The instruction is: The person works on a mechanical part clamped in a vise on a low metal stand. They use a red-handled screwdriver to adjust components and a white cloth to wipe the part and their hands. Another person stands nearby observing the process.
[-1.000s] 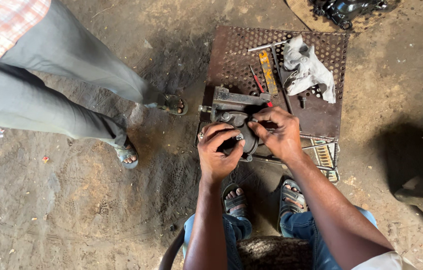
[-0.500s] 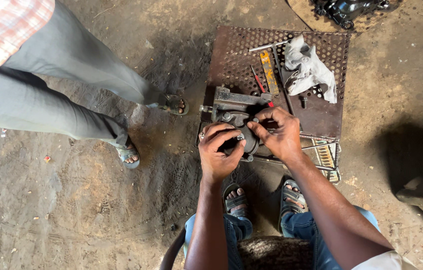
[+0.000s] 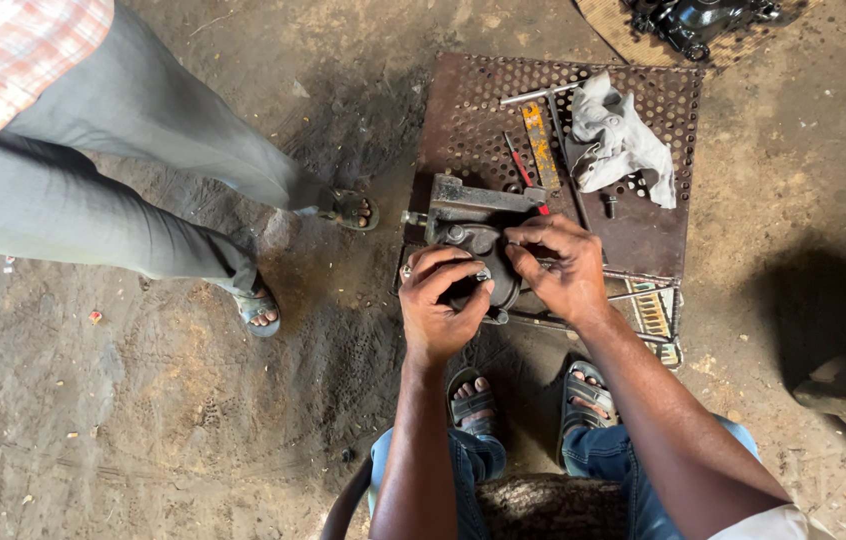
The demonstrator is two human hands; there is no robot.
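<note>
Your left hand [image 3: 440, 305] wraps around a dark round metal part [image 3: 483, 262] at the near edge of the rusty perforated plate [image 3: 473, 110] on the dirt floor. Your right hand [image 3: 558, 268] pinches something small against its top; what it is cannot be told. A white rag [image 3: 618, 140] and yellow ruler [image 3: 540, 145] lie farther back; a flat printed card [image 3: 655, 315] pokes out on the right.
</note>
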